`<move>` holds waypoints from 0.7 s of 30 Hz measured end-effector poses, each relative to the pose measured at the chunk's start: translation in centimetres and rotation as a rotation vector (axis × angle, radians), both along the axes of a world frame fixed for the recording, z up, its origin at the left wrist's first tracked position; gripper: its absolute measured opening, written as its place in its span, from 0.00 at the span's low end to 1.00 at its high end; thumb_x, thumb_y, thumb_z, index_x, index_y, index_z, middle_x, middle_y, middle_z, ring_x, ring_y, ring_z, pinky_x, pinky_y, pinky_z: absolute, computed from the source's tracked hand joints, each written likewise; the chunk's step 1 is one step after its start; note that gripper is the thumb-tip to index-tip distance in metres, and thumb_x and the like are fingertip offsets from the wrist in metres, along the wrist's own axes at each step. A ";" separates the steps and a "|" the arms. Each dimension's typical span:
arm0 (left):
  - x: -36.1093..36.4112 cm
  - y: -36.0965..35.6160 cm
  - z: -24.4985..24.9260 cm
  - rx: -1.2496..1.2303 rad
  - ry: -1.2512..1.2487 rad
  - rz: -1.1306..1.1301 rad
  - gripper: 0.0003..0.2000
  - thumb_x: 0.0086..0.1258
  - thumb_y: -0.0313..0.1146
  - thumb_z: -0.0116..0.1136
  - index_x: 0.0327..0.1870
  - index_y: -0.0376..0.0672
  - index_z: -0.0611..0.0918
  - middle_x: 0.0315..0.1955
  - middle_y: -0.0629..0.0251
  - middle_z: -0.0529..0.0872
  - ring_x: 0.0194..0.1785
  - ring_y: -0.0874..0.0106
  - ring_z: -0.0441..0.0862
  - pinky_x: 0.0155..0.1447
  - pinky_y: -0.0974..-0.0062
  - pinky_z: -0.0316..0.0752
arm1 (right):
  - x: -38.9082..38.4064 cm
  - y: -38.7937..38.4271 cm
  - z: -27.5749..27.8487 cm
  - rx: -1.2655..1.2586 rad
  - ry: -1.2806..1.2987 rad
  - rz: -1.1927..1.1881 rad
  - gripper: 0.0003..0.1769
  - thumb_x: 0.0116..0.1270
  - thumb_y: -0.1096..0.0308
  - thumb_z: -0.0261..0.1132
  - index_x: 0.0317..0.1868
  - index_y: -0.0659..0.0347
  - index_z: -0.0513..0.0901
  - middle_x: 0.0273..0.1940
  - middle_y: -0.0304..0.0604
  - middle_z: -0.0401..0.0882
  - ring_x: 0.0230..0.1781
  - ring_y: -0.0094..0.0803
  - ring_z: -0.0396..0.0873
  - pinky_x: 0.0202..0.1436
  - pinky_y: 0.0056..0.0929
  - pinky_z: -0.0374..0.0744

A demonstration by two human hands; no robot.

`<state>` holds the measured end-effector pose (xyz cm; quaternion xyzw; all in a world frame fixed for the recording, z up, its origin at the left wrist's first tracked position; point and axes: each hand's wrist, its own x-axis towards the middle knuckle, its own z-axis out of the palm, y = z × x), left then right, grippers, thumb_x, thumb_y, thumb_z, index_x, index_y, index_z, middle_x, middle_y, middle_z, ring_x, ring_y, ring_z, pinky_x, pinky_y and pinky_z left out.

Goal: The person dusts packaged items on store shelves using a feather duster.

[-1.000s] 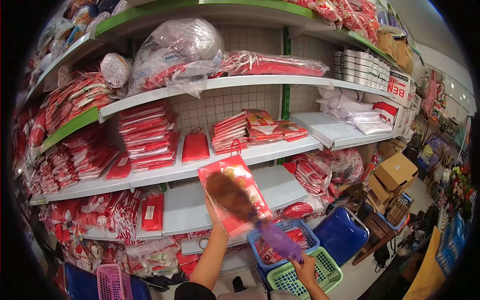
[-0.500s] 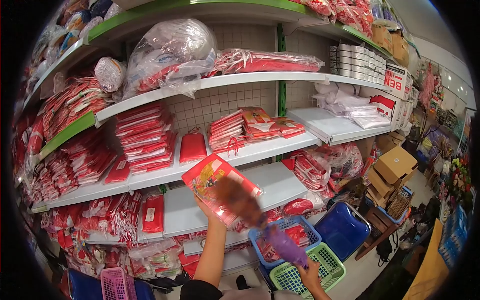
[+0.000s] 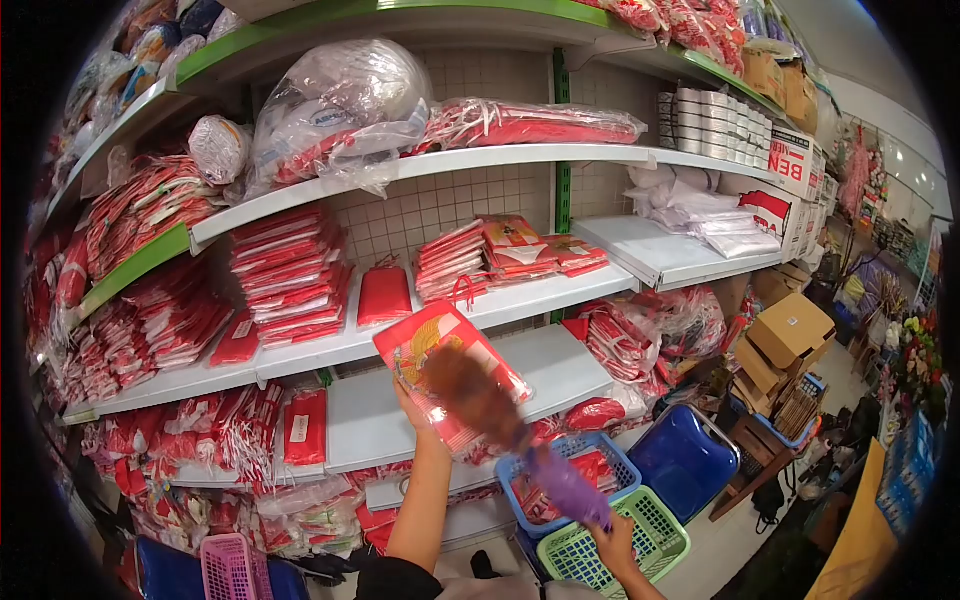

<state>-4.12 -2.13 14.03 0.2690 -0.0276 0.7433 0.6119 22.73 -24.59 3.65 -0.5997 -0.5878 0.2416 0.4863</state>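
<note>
Nudged rightward, flat red plastic packet [image 3: 428, 338] is gripped by left hand [image 3: 414, 412]; right hand [image 3: 612, 546] clutches purple-handled brown duster [image 3: 472, 388].

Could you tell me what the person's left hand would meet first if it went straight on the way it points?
The left hand grips a red packet; going on upward, it would probably press that against the white shelf edge below the stacked red packs. Depth is unclear.

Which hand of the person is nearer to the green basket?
Right. The right hand is just over the near rim of the green basket, holding the purple duster handle. The left hand is higher and further left, holding a red packet before the shelves.
</note>
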 end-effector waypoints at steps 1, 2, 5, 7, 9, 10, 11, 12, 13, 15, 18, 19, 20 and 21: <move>0.7 -2.0 2.8 -0.005 -0.043 -0.084 0.31 0.68 0.58 0.34 0.60 0.41 0.68 0.55 0.53 0.73 0.55 0.58 0.73 0.60 0.59 0.68 | 0.0 0.5 0.9 -0.011 -0.009 -0.015 0.14 0.55 0.64 0.68 0.36 0.67 0.81 0.18 0.51 0.76 0.16 0.35 0.76 0.22 0.32 0.69; 1.5 -2.8 3.7 -0.024 -0.012 -0.081 0.32 0.67 0.60 0.35 0.59 0.41 0.69 0.55 0.54 0.74 0.55 0.59 0.73 0.59 0.58 0.68 | 0.0 1.1 2.0 -0.022 -0.018 -0.031 0.14 0.55 0.64 0.68 0.36 0.67 0.81 0.18 0.52 0.76 0.16 0.36 0.76 0.22 0.32 0.69; 1.3 1.4 -2.4 0.368 -0.105 -0.452 0.32 0.67 0.61 0.34 0.59 0.42 0.69 0.54 0.55 0.74 0.54 0.59 0.73 0.58 0.56 0.69 | 0.3 3.0 4.5 0.138 -0.224 0.020 0.16 0.56 0.62 0.67 0.38 0.67 0.80 0.19 0.53 0.76 0.16 0.44 0.75 0.23 0.35 0.70; 2.5 -0.2 -1.1 0.159 -0.049 -0.351 0.31 0.68 0.60 0.33 0.60 0.42 0.68 0.53 0.55 0.75 0.54 0.59 0.74 0.57 0.57 0.69 | 0.7 5.2 5.5 0.306 -0.284 0.025 0.17 0.55 0.62 0.67 0.40 0.66 0.79 0.20 0.53 0.76 0.17 0.47 0.74 0.24 0.37 0.70; 4.7 -3.7 2.7 -0.030 0.014 -0.263 0.31 0.69 0.58 0.33 0.63 0.43 0.66 0.53 0.54 0.74 0.54 0.57 0.73 0.56 0.55 0.69 | 0.5 6.9 8.1 0.220 -0.142 -0.043 0.19 0.53 0.62 0.68 0.42 0.65 0.79 0.21 0.54 0.76 0.18 0.49 0.74 0.25 0.39 0.70; 5.2 -4.5 3.3 -0.051 0.053 -0.246 0.30 0.69 0.58 0.34 0.59 0.40 0.69 0.53 0.56 0.75 0.55 0.59 0.73 0.61 0.57 0.67 | 0.6 7.6 9.2 0.177 -0.073 -0.076 0.20 0.51 0.62 0.68 0.43 0.64 0.79 0.21 0.54 0.76 0.19 0.50 0.75 0.25 0.40 0.70; 5.4 -4.3 3.1 -0.037 0.050 -0.290 0.30 0.69 0.56 0.34 0.59 0.40 0.69 0.54 0.55 0.75 0.55 0.59 0.73 0.61 0.57 0.67 | 0.9 8.3 9.5 0.246 -0.177 -0.027 0.20 0.52 0.62 0.67 0.43 0.64 0.79 0.21 0.54 0.76 0.19 0.51 0.74 0.25 0.41 0.70; 5.6 -4.0 2.5 -0.025 0.047 -0.334 0.29 0.69 0.55 0.33 0.59 0.39 0.68 0.54 0.55 0.75 0.56 0.59 0.73 0.61 0.57 0.67 | 1.2 9.0 9.4 0.313 -0.280 0.023 0.20 0.52 0.62 0.67 0.43 0.64 0.79 0.21 0.54 0.76 0.20 0.51 0.74 0.25 0.42 0.70; 5.8 -3.6 1.7 -0.013 0.044 -0.379 0.29 0.69 0.54 0.33 0.60 0.39 0.68 0.54 0.55 0.75 0.56 0.59 0.73 0.61 0.57 0.67 | 1.4 9.5 10.0 0.379 -0.384 0.072 0.20 0.52 0.62 0.67 0.44 0.64 0.78 0.21 0.54 0.76 0.20 0.52 0.74 0.25 0.42 0.69; 6.1 -3.5 0.8 0.070 0.060 -0.499 0.29 0.69 0.54 0.33 0.60 0.38 0.68 0.55 0.53 0.74 0.57 0.58 0.72 0.63 0.57 0.66 | 1.3 10.2 12.0 0.429 -0.448 -0.008 0.19 0.55 0.60 0.66 0.43 0.66 0.78 0.20 0.55 0.75 0.21 0.52 0.74 0.25 0.41 0.69; 7.3 -5.0 3.1 -0.159 0.205 -0.428 0.31 0.68 0.57 0.35 0.60 0.37 0.67 0.55 0.52 0.74 0.57 0.57 0.72 0.64 0.57 0.64 | 0.9 11.5 11.9 0.342 -0.312 -0.110 0.20 0.57 0.59 0.66 0.44 0.67 0.78 0.22 0.55 0.76 0.22 0.51 0.76 0.25 0.37 0.71; 7.4 -5.2 3.5 -0.137 0.167 -0.446 0.31 0.68 0.56 0.35 0.60 0.37 0.67 0.56 0.52 0.74 0.57 0.58 0.72 0.64 0.57 0.64 | 1.1 11.4 11.8 0.366 -0.340 -0.069 0.20 0.57 0.59 0.66 0.44 0.66 0.78 0.22 0.55 0.76 0.22 0.52 0.75 0.25 0.39 0.70; 7.5 -5.2 3.8 -0.113 0.131 -0.464 0.31 0.69 0.56 0.35 0.60 0.38 0.67 0.56 0.53 0.74 0.57 0.58 0.73 0.64 0.57 0.64 | 1.3 11.1 11.6 0.392 -0.367 -0.029 0.20 0.57 0.59 0.65 0.45 0.65 0.78 0.22 0.56 0.75 0.22 0.53 0.75 0.25 0.41 0.69; 7.4 -5.0 4.0 -0.090 0.093 -0.481 0.30 0.69 0.55 0.35 0.60 0.38 0.67 0.56 0.53 0.73 0.57 0.59 0.73 0.64 0.57 0.65 | 1.4 10.8 11.2 0.418 -0.395 0.012 0.20 0.57 0.59 0.65 0.45 0.64 0.78 0.21 0.56 0.74 0.23 0.54 0.74 0.25 0.43 0.68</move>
